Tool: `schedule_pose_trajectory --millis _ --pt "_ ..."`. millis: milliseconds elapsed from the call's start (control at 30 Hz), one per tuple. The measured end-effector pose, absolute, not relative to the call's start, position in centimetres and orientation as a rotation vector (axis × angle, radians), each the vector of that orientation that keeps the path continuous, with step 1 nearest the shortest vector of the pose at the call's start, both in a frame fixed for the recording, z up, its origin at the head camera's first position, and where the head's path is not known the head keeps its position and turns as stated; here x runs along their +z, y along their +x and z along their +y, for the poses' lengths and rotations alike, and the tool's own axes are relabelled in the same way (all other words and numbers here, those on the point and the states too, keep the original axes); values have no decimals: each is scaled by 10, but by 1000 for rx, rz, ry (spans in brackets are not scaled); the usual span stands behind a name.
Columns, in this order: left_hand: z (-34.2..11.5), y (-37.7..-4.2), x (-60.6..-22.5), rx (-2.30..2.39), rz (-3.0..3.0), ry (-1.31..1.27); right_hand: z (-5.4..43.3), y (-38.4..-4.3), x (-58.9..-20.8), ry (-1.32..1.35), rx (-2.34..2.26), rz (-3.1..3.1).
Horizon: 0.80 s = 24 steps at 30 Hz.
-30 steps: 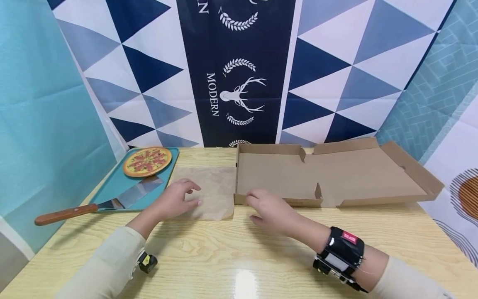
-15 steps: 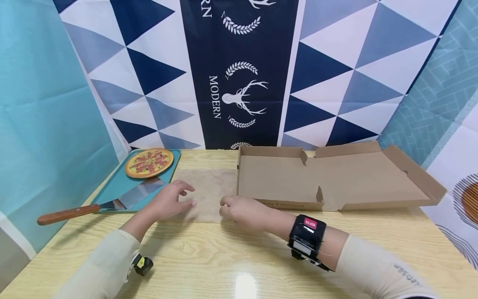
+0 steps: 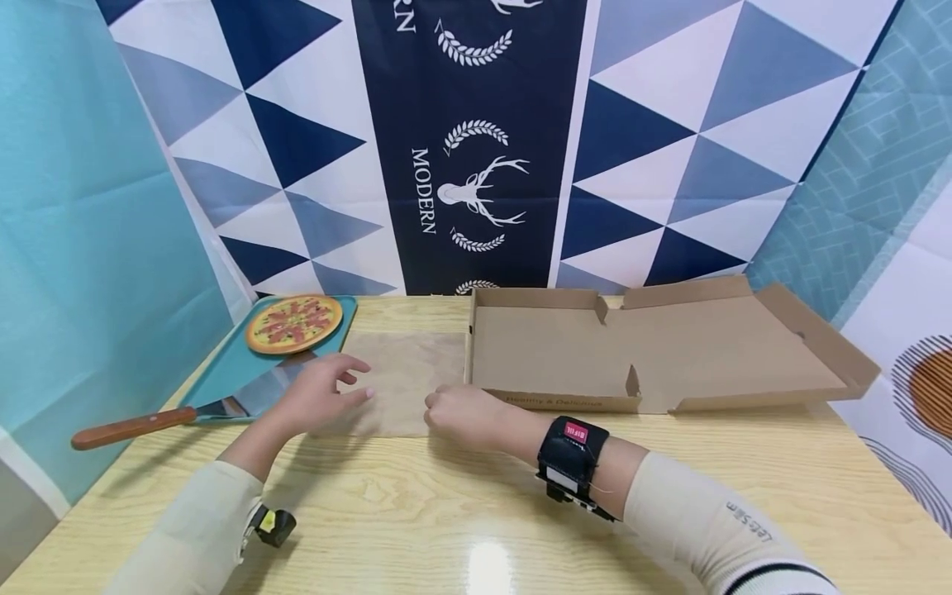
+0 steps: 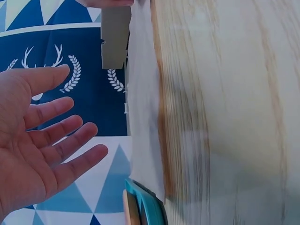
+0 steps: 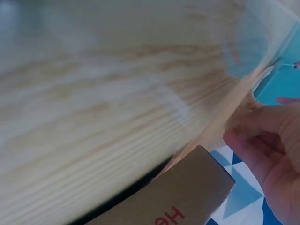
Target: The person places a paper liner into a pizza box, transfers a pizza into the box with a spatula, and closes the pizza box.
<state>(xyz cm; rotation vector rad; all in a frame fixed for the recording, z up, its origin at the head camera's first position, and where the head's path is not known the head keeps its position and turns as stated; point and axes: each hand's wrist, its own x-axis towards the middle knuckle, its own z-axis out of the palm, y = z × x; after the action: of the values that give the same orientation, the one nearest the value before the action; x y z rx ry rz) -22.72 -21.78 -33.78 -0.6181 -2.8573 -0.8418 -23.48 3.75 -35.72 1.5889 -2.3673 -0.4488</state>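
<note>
A thin brown sheet of parchment paper (image 3: 405,376) lies on the wooden table between a teal tray and an open pizza box (image 3: 550,351). At the paper's near right edge my right hand (image 3: 468,417) is low, and in the right wrist view its thumb and finger pinch the paper (image 5: 241,115). My left hand (image 3: 323,397) hovers by the paper's left side, fingers spread and holding nothing, as the left wrist view of that hand (image 4: 47,136) confirms.
The teal tray (image 3: 216,372) at the left carries a pizza (image 3: 293,324) and the blade of a wood-handled spatula (image 3: 134,428), whose handle juts over the tray's near left edge. The box's lid (image 3: 736,351) lies folded open to the right. A patterned cloth (image 3: 468,165) hangs behind the table.
My right hand has moved left from the pizza box's front corner onto the paper's near edge and now pinches it. My left hand has drawn slightly left, away from the paper's middle.
</note>
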Motion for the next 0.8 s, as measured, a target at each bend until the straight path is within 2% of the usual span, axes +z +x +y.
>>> schedule_pose_trajectory --millis 567,800 --pt "-226 -229 -334 -901 -2865 -402 50 -246 -345 1461 -130 -2071" --pt "-232 -231 -334 -972 -2854 -130 61 -253 -337 1404 29 -1918"
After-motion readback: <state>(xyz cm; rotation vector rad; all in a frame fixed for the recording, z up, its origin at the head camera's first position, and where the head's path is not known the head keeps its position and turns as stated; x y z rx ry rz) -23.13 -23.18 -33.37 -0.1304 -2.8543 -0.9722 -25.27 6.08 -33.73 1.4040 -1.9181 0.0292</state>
